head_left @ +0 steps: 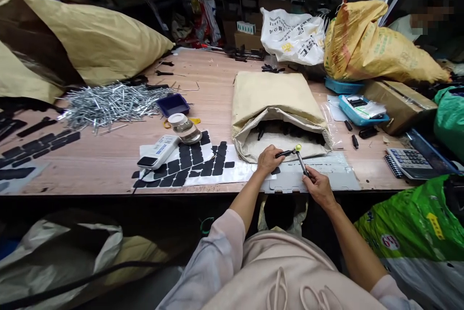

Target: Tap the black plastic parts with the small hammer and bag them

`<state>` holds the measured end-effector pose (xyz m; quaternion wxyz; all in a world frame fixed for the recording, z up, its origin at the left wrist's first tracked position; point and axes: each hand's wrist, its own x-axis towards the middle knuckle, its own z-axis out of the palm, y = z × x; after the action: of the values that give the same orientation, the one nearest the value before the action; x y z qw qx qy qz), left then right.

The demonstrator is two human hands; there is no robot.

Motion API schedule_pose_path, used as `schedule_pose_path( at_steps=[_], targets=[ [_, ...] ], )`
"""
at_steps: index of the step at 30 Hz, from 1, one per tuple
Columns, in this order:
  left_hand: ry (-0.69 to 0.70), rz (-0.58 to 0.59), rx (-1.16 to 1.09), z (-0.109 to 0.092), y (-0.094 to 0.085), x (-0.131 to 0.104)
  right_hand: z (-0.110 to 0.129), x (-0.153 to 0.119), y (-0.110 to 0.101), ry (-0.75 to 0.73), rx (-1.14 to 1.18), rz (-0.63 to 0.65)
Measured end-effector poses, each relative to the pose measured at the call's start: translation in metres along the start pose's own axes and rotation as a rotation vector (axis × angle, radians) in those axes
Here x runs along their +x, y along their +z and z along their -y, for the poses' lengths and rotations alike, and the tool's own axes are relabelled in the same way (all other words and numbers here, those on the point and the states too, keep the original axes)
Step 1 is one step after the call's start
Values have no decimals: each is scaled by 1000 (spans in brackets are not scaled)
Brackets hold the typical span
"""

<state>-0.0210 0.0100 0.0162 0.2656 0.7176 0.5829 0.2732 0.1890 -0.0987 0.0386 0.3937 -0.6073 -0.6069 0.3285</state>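
Pale pink top [282, 276] is being worn, drawstrings hanging in front. Black piece [283, 154] is being gripped by the left hand [268, 159]; dark-handled metal rod [301, 162] is being gripped by the right hand [318, 187]. Both items are being held at the open mouth of a cream sack [271, 90], above a grey sheet [333, 174]. Yellow-green round part [298, 147] is being held up where their ends meet; which one bears it cannot be told. Dark pieces are being contained in the sack.
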Motion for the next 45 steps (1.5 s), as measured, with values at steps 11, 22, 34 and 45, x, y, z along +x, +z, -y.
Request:
schedule_pose_path(
  at_steps=[11, 22, 34, 45],
  targets=[
    [4, 19, -19, 3, 2, 2, 6, 10, 6, -114, -165, -26],
    [2, 24, -13, 2, 1, 3, 13, 6, 10, -177, -123, 3],
    [22, 5, -11, 0, -1, -2, -12, 43, 7, 18, 120, 18],
    [230, -9, -77, -14, -18, -31, -39, 59, 17, 105, 363, 59]
  ],
)
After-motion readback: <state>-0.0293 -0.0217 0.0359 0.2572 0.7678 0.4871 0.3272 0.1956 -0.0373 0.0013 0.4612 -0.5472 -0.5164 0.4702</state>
